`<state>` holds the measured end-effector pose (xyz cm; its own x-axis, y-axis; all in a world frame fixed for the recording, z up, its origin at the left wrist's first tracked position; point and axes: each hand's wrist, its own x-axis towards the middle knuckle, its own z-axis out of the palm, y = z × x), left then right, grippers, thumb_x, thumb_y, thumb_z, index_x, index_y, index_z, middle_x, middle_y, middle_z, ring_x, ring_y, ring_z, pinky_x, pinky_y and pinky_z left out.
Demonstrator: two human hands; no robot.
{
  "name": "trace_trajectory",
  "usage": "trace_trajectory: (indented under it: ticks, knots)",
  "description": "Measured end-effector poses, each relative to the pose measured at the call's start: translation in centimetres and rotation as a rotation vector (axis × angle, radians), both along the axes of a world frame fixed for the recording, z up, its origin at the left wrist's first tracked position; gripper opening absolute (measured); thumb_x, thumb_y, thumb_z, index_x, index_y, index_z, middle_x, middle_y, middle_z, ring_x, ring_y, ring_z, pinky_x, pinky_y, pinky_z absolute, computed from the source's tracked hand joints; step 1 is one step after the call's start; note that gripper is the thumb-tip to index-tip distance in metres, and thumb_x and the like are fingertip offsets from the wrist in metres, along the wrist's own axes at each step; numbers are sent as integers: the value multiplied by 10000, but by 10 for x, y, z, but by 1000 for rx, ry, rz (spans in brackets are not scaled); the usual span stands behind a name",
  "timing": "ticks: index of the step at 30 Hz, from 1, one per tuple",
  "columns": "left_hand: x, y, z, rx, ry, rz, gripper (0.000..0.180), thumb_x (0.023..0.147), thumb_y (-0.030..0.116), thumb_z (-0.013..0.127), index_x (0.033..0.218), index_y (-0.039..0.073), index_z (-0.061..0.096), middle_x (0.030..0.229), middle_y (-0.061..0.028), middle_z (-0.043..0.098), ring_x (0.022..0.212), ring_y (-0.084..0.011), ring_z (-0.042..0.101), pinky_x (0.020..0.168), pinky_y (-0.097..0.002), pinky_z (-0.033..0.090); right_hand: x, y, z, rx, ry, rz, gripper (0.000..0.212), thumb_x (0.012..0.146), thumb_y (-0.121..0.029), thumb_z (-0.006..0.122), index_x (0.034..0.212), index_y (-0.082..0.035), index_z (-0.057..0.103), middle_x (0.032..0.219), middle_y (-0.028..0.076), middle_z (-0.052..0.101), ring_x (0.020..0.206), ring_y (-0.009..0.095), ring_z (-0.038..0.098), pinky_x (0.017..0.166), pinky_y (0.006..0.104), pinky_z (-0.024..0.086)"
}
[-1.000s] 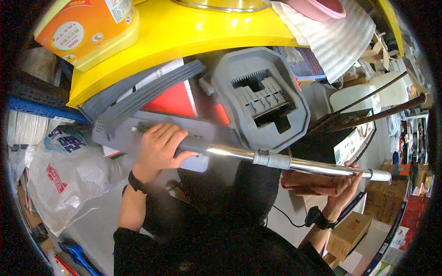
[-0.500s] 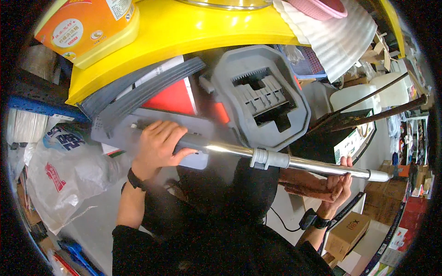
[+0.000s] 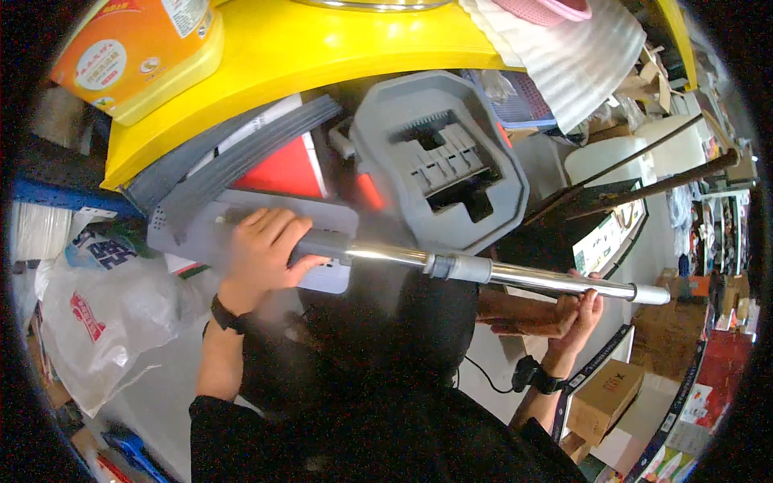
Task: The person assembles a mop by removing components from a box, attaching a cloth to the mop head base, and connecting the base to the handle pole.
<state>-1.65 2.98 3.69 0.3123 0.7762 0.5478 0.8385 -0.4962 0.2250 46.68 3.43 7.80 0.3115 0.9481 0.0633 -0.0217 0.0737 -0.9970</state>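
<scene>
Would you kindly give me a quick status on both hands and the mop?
Left hand gripped on flat mop head end. Right hand under metal pole, near its tip. Grey wringer bucket close behind pole.

A yellow shelf curves overhead, with cardboard boxes on what seems pale floor.

The left hand wraps the grey grip end of a shiny metal telescopic mop pole, over a flat grey mop head. The right hand holds the pole's far right end, near a grey plastic wringer bucket under a yellow shelf.
</scene>
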Motion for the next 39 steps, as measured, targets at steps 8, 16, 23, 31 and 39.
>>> trace_trajectory:
  ticks: [8, 16, 23, 31, 39]
  knots:
    - [1, 3, 0, -14, -21, -46, 504, 639, 403, 803, 936, 47, 606, 841, -98, 590, 744, -288, 587, 663, -388, 476, -33, 3, 1, 52, 192, -104, 281, 1005, -284, 517, 1159, -51, 490, 957, 73, 636, 546, 36, 453, 462, 181, 377]
    - [8, 1, -3, -17, 33, -54, 500, 642, 403, 803, 939, 44, 624, 826, -79, 584, 719, -254, 588, 655, -355, 476, -33, 4, -9, -156, 131, -231, 301, 992, -330, 545, 1000, -30, 572, 828, 41, 619, 540, 39, 468, 436, 173, 346]
    - [17, 4, 0, 14, 22, -66, 484, 666, 404, 791, 931, 38, 618, 816, -73, 568, 710, -243, 585, 654, -344, 477, -26, -6, -6, 44, 294, -21, 420, 1011, -351, 481, 1227, 9, 506, 1112, 167, 644, 505, 31, 463, 413, 165, 369]
    - [21, 6, 3, 11, 32, -85, 491, 646, 416, 793, 918, 48, 617, 784, -57, 540, 687, -224, 561, 644, -321, 468, -34, -2, -18, -126, 274, -268, 436, 991, -339, 522, 1254, 8, 505, 1135, 145, 646, 480, 71, 455, 416, 195, 356]
    - [20, 8, -2, -45, 21, -84, 462, 680, 418, 781, 905, 52, 612, 772, -48, 532, 684, -211, 558, 639, -311, 465, -15, -6, -22, -40, 153, -107, 407, 996, -317, 525, 1256, -4, 516, 1109, 117, 658, 649, 62, 531, 545, 188, 438]
